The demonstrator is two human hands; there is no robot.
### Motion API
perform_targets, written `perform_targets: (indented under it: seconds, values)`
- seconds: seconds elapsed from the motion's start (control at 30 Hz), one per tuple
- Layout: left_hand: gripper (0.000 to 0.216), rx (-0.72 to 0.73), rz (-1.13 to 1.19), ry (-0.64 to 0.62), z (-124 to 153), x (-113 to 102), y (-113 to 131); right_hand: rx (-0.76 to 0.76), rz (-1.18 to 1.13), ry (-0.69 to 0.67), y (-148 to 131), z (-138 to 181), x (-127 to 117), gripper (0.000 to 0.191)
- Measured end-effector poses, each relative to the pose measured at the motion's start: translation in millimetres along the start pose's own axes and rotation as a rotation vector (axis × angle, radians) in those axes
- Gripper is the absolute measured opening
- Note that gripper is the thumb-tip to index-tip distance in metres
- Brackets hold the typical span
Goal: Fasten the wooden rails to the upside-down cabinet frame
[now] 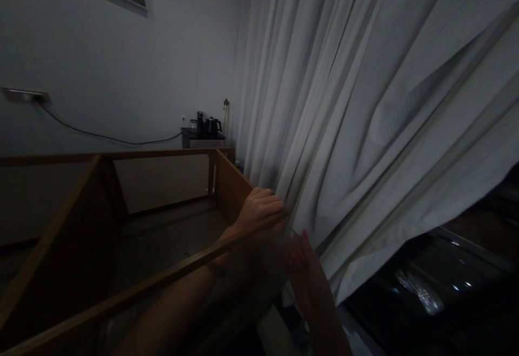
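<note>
A brown wooden frame (162, 279) with a side panel (230, 179) stands in front of me. My left hand (261, 207) is closed over the top edge of the side panel, close to the near corner. The left forearm passes behind the near rail, and a band shows at the wrist. Just outside that corner, lower and to the right, is my right hand (299, 253). It is dark and smeared by motion, so its fingers and anything in them cannot be made out.
An upright divider (60, 237) splits the frame. White curtains (324, 101) hang close on the right. Beyond the frame, a black kettle (212, 125) stands on a small cabinet (203, 143) by the wall. A cable (121, 142) runs along the wall. Dark glossy surfaces lie at lower right.
</note>
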State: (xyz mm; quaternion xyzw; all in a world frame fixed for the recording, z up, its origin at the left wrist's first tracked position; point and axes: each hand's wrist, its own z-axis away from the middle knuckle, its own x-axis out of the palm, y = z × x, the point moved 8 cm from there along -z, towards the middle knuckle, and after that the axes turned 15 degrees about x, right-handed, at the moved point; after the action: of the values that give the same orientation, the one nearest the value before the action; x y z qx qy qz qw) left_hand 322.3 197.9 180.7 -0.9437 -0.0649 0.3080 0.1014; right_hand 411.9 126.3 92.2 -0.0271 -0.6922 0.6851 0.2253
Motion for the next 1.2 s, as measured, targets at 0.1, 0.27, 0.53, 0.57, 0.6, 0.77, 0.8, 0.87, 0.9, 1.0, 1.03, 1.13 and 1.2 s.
perform_targets:
  seconds: [0.1,0.27,0.53,0.57,0.6,0.77,0.8,0.87,0.9,1.0,1.03,1.13,1.2]
  values:
    - [0.026,0.008,0.005,0.001,-0.3,-0.3,0.6,-0.112,0.176,0.143,-13.0,8.1,-8.6,0.048]
    - [0.024,-0.008,-0.015,-0.055,0.1,2.5,-0.2,-0.567,0.745,0.461,-60.9,37.4,-7.3,0.035]
    - [0.031,-0.004,0.018,-0.013,-0.2,0.0,0.5,-0.951,1.212,0.345,-77.8,59.5,19.2,0.037]
    - [0.034,0.000,0.024,-0.006,0.0,0.0,0.3,-0.931,1.158,0.275,-75.6,58.1,20.3,0.035]
    - [0.038,0.002,0.028,-0.002,0.3,0.2,0.0,-0.900,1.089,0.210,-73.5,56.3,21.1,0.032]
    - [0.036,0.013,0.034,0.013,1.0,-0.5,-0.5,-0.681,0.714,0.114,-64.7,44.4,16.5,0.025]
    - [0.034,0.018,0.035,0.023,0.8,-1.6,0.0,-0.634,0.669,0.129,-62.0,41.9,14.1,0.025]
    - [0.031,0.023,0.034,0.047,0.4,-3.8,1.1,-0.550,0.602,0.156,-55.4,37.5,8.8,0.018]
    - [0.029,0.022,0.030,0.053,0.3,-4.5,1.3,-0.516,0.573,0.165,-51.7,35.7,6.1,0.018]
    - [0.024,0.002,0.004,0.028,0.5,-3.0,0.7,-0.476,0.494,0.194,-42.4,32.7,-2.6,0.028]
    - [0.024,-0.003,-0.005,0.009,0.6,-1.7,0.5,-0.470,0.471,0.201,-39.6,31.7,-5.2,0.028]
    - [0.023,-0.007,-0.024,-0.027,0.4,0.4,0.4,-0.447,0.388,0.217,-32.9,26.9,-12.5,0.019]
    - [0.023,0.001,-0.021,-0.018,-0.4,-0.8,1.2,-0.453,0.322,0.235,-31.5,23.1,-18.0,0.015]
